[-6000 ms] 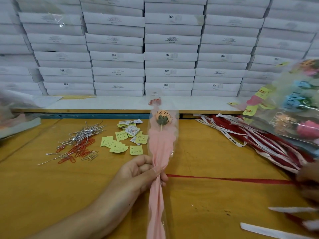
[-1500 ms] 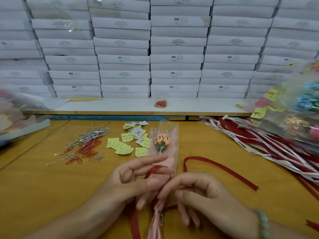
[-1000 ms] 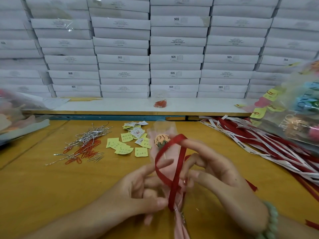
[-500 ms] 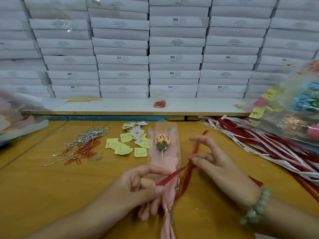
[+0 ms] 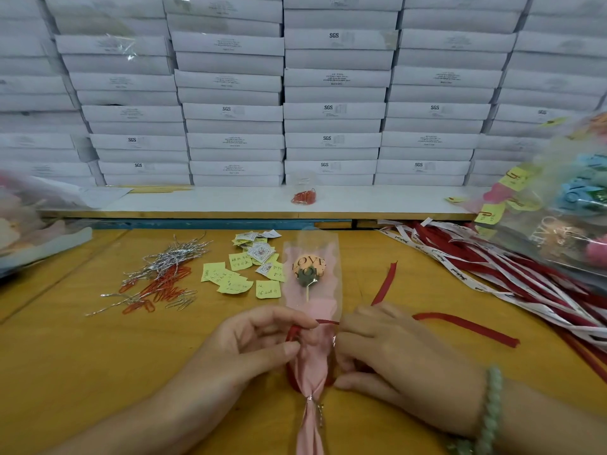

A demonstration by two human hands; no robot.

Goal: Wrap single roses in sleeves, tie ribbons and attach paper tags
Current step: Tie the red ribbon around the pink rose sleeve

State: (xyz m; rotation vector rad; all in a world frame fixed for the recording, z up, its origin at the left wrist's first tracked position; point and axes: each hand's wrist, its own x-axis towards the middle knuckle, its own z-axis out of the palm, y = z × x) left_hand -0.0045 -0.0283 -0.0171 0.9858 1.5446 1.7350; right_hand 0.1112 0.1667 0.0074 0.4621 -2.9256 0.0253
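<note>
A single peach rose (image 5: pixel 308 269) with "LOVE YOU" printed on it lies in a clear and pink sleeve (image 5: pixel 312 310) on the yellow table (image 5: pixel 82 356). A twist tie cinches the sleeve low down. A red ribbon (image 5: pixel 466 326) loops round the sleeve's neck, and its two tails run off to the right. My left hand (image 5: pixel 259 339) pinches the ribbon at the sleeve's left side. My right hand (image 5: pixel 394 353) grips the ribbon at the right side, fingers curled against the sleeve. Yellow and white paper tags (image 5: pixel 243 274) lie just left of the rose.
Silver twist ties and orange paper clips (image 5: pixel 161 277) lie at left. A heap of red and white ribbons (image 5: pixel 525 277) fills the right side, under bagged finished roses (image 5: pixel 571 205). White boxes (image 5: pixel 331 93) are stacked behind a shelf holding a bag of clips (image 5: pixel 303 196).
Half a second ago my right hand held the ribbon up beside the rose. Both hands have since closed in on the sleeve's neck, drawing the ribbon tight around it.
</note>
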